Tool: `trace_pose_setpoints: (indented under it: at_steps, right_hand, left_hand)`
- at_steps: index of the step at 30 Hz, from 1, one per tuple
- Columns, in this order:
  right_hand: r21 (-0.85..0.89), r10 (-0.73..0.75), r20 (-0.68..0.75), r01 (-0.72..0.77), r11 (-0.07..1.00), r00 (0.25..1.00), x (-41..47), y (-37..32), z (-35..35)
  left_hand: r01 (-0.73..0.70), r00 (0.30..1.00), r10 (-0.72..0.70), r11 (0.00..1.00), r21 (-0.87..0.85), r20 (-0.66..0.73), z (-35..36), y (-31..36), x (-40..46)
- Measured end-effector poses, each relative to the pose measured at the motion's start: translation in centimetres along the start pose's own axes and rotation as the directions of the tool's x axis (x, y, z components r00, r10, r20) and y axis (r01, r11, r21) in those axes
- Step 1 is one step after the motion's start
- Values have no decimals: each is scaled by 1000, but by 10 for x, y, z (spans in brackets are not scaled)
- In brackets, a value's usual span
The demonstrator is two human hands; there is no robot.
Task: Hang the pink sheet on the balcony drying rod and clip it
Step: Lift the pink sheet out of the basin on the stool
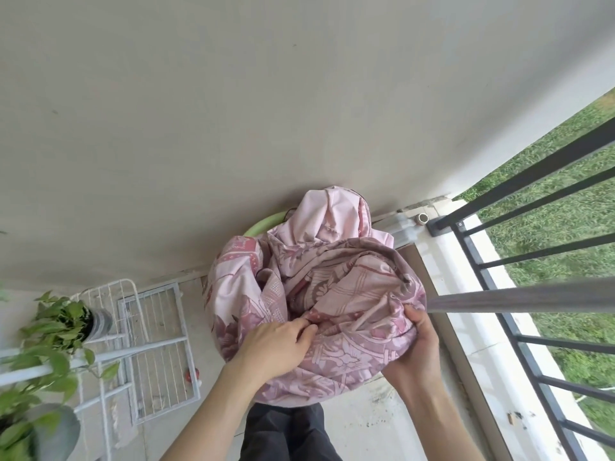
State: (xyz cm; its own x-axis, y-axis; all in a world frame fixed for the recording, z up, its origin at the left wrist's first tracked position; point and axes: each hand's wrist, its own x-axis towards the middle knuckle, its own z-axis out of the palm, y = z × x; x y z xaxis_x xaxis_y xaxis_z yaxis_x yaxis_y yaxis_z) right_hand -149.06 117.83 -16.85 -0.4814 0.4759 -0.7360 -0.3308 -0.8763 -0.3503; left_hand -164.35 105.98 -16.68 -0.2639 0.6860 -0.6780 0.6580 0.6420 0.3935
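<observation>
Looking down from head height, dark trousers (pixel 286 430) show at the bottom edge, with both bare forearms reaching forward over them. Left hand (pixel 276 344): its fingers (pixel 307 329) are curled together and pinch a fold on the near top of the pink sheet (pixel 332 294). Right hand (pixel 417 347): fingers wrapped under and around the sheet's right edge, thumb over the top, clamped on the cloth. The pink sheet, patterned in darker rose, is bunched in a large bundle held between the two hands above the balcony floor (pixel 366 424); its far end trails down towards a green basin (pixel 263 226), only the rim of which is visible. Just right of the bundle, a grey drying rod (pixel 519 297) runs off to the right edge, its near end beside the right hand; the sheet is not over it. Left side: a white wire rack (pixel 156 327) and potted plants (pixel 63 324). Right side: black railing (pixel 532 344), with grass (pixel 565 211) beyond. Farthest, a plain wall (pixel 233 111).
</observation>
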Motion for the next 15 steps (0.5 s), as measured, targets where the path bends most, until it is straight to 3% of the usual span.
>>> trace_pose_setpoints:
  at_steps: [5,8,11,15]
  right_hand:
    - [-3,5,-45,-5,1000,999,-2,-2,-4]
    - [-15,-16,-92,14,1000,996,-8,-6,0]
    - [-9,-107,-177,107,994,978,-7,-10,-8]
    - [-53,-117,-176,110,993,977,-7,-6,-11]
  left_hand:
    - [93,993,-86,992,-82,85,5,-7,13]
    - [20,967,2,996,-83,253,14,0,12]
    - [34,933,23,988,-151,359,23,10,6]
    - [80,939,-26,986,-145,343,29,6,3]
